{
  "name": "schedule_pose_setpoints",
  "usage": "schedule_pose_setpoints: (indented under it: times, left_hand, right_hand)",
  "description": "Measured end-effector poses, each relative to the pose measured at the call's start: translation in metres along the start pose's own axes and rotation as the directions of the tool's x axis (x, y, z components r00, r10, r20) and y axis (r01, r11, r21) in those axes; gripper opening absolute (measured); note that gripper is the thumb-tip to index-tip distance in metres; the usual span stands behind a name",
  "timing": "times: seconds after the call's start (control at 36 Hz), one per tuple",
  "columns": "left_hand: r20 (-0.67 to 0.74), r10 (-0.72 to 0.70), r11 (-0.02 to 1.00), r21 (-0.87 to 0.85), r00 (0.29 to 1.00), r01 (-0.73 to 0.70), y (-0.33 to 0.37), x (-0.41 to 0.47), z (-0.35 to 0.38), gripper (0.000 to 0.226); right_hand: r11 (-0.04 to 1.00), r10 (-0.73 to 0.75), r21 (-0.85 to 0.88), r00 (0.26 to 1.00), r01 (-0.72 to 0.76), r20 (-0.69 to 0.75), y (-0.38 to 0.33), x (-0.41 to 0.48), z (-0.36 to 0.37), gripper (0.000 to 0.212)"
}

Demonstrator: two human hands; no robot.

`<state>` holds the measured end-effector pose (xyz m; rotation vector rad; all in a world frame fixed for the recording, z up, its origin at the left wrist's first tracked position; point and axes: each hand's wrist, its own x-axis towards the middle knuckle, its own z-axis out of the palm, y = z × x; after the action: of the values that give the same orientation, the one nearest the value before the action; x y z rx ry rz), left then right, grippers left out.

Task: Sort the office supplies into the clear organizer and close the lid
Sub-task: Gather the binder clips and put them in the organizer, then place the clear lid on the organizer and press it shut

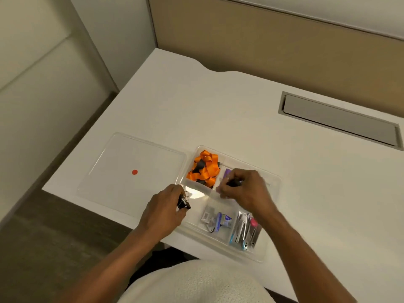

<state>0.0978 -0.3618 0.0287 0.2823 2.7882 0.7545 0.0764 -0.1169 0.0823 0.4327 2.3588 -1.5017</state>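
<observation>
Two hands work over the clear organizer on the white desk; the left hand has its grip closed on black binder clips at the box's left edge; the right hand pinches a small dark thing over a back compartment; the lid lies flat just left of the box, beside the orange ribbon.

Clear compartmented organizer, open, near desk's front edge. Orange-and-black lanyard bundled in far-left compartment; staple boxes in near-middle; metal clippers in near-right. Clear lid, red dot at centre, flat just left. Black binder clips at organizer's near-left rim.
</observation>
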Motion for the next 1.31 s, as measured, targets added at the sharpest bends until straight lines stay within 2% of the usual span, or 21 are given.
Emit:
schedule_pose_setpoints:
  times: [0.11, 0.22, 0.31, 0.42, 0.69, 0.83, 0.94, 1.14, 1.22, 1.31]
  left_hand:
    - [0.073, 0.05, 0.998, 0.029, 0.996, -0.052, -0.005, 0.002, 0.002, 0.032]
    - [0.122, 0.065, 0.998, -0.001, 0.99, -0.066, -0.008, 0.003, 0.004, 0.048]
    - [0.12, 0.082, 0.996, -0.03, 0.989, -0.079, -0.012, 0.003, 0.003, 0.048]
    - [0.087, 0.083, 0.995, -0.07, 0.993, -0.077, -0.02, 0.003, -0.002, 0.035]
    - [0.009, 0.036, 0.99, -0.135, 0.999, -0.035, -0.046, 0.007, -0.027, 0.021]
    - [-0.045, 0.003, 0.981, -0.192, 0.999, -0.012, -0.061, 0.01, -0.039, 0.02]
    - [-0.1, -0.069, 0.979, -0.2, 0.993, 0.048, -0.077, 0.014, -0.054, 0.019]
    - [-0.211, -0.277, 0.953, -0.183, 0.937, 0.24, -0.122, 0.029, -0.085, 0.019]
    - [-0.249, -0.336, 0.942, -0.114, 0.908, 0.317, -0.149, 0.036, -0.093, 0.02]
    - [-0.274, -0.39, 0.916, -0.021, 0.879, 0.4, -0.175, 0.042, -0.097, 0.026]
  right_hand:
    - [0.989, -0.047, -0.136, 0.99, 0.065, 0.131, -0.009, 0.011, 0.046, 0.011]
    - [0.969, -0.013, -0.24, 0.987, 0.052, 0.159, -0.011, 0.019, 0.074, 0.009]
    - [0.951, 0.02, -0.307, 0.991, 0.022, 0.134, -0.007, 0.021, 0.084, 0.013]
    - [0.915, 0.024, -0.402, 0.994, 0.021, 0.107, -0.004, 0.02, 0.092, 0.023]
    - [0.866, -0.033, -0.497, 0.998, 0.055, 0.054, -0.006, 0.014, 0.094, 0.017]
    - [0.883, -0.079, -0.465, 0.997, 0.066, -0.007, -0.011, 0.011, 0.088, 0.013]
    - [0.91, -0.103, -0.405, 0.994, 0.086, -0.021, -0.02, 0.011, 0.088, 0.013]
    - [0.925, -0.215, -0.304, 0.974, 0.228, 0.076, -0.048, 0.014, 0.117, 0.012]
    - [0.893, -0.222, -0.361, 0.961, 0.269, 0.167, -0.063, 0.017, 0.143, 0.022]
    - [0.82, -0.206, -0.479, 0.941, 0.315, 0.266, -0.07, 0.022, 0.17, 0.036]
